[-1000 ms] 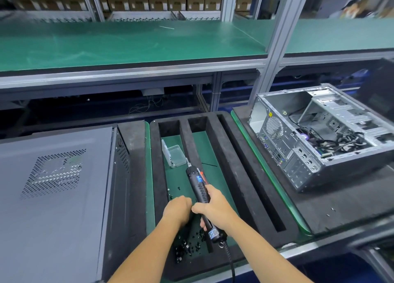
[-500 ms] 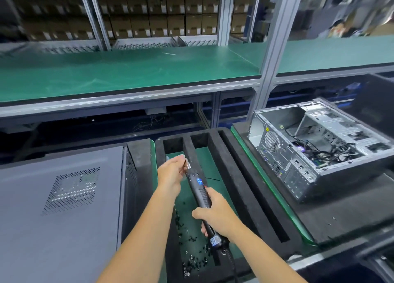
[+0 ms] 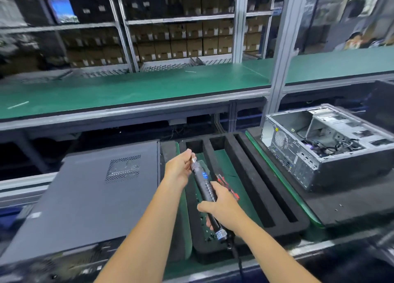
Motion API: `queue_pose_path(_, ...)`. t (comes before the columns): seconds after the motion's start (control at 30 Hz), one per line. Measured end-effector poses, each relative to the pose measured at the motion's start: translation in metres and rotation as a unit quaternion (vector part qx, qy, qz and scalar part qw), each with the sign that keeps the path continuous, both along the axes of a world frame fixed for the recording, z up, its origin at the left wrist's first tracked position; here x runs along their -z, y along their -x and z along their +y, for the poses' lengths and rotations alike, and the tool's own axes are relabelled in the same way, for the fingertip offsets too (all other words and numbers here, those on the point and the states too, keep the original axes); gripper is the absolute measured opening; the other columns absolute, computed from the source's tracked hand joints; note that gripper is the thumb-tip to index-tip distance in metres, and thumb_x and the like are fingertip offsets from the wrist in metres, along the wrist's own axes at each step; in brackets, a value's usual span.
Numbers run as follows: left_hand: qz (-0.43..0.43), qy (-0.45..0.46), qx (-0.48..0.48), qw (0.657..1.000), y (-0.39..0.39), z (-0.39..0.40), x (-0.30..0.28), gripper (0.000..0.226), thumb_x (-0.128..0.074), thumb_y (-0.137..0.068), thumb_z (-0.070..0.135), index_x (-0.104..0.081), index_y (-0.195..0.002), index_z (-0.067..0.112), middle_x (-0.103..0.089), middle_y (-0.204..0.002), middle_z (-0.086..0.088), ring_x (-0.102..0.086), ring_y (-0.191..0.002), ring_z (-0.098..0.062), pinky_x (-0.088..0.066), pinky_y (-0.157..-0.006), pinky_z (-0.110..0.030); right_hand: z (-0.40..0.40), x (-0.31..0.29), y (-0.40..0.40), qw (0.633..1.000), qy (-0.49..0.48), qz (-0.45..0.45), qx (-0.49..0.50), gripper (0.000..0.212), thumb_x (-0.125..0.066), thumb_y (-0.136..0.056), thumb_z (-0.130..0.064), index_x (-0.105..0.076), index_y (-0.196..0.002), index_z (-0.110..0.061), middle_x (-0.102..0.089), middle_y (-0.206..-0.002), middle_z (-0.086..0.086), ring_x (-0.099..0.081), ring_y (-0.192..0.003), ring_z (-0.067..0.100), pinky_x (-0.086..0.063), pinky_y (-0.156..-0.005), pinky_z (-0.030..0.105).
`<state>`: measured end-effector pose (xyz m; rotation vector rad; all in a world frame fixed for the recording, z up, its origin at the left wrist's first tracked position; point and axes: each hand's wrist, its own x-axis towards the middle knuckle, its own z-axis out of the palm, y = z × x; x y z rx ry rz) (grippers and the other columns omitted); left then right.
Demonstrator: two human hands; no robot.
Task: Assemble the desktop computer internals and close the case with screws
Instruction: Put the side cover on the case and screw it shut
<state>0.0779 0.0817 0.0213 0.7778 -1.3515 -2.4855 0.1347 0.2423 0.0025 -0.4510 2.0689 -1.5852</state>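
Head view. An electric screwdriver [image 3: 205, 188] is held at centre frame above a black foam tray [image 3: 264, 197]. The right hand [image 3: 221, 206] is closed around the lower barrel; the fingertips of the left hand [image 3: 181, 167] are pinched at the metal bit end, apparently seating a screw, though the screw itself is too small to be made out. At lower left, a closed case [image 3: 91, 193] lies with its vented side panel upward, so its panel is judged fitted; whether its screws are driven cannot be told. At right, an open case [image 3: 324, 146] shows loose cables and bare bays, so internal assembly and closure are judged still to be done there. Small dark screws [image 3: 207, 235] are scattered in the tray's near end. A red-and-black object beside the right hand is partly hidden and unidentified. The background shelving and the lower left edge are blurred.
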Motion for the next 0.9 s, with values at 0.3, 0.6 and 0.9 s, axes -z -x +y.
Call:
queue_pose_path(0.3, 0.029, -0.048, 0.051, 0.997, -0.088, -0.038, -0.018, 0.010, -0.064, -0.091, 0.015, -0.064, -0.084, 0.007, -0.067, -0.066, 0.000, -0.065, -0.058, -0.009, -0.051, -0.051, -0.023, -0.025, -0.016, -0.084, 0.999, 0.019, 0.024, -0.016, 0.029, -0.066, -0.078, -0.014, -0.051, -0.094, -0.033, -0.056, -0.087, 0.003, -0.056, -0.048, 0.025, -0.052, -0.051, 0.036)
queue_pose_path(0.6, 0.022, -0.013, 0.049, 0.998, -0.186, -0.114, -0.021, 0.006, -0.065, -0.089, 0.012, -0.065, -0.088, 0.006, -0.069, -0.070, -0.003, -0.066, -0.059, -0.012, -0.052, -0.052, -0.023, -0.099, -0.019, -0.176, 0.999, -0.007, 0.031, -0.021, 0.031, -0.067, -0.081, -0.012, -0.052, -0.104, -0.027, -0.060, -0.079, 0.013, -0.055, -0.045, 0.024, -0.050, -0.047, 0.031)
queue_pose_path(0.9, -0.016, -0.050, -0.067, 0.996, -0.275, -0.179, 0.000, 0.009, -0.064, -0.088, 0.002, -0.062, -0.080, 0.000, -0.066, -0.068, -0.011, -0.064, -0.053, -0.016, -0.052, -0.050, -0.022, -0.192, 0.010, -0.273, 1.000, -0.007, 0.007, 0.002, 0.031, -0.068, -0.078, -0.010, -0.051, -0.103, -0.018, -0.056, -0.080, 0.010, -0.055, -0.047, 0.022, -0.050, -0.045, 0.033)
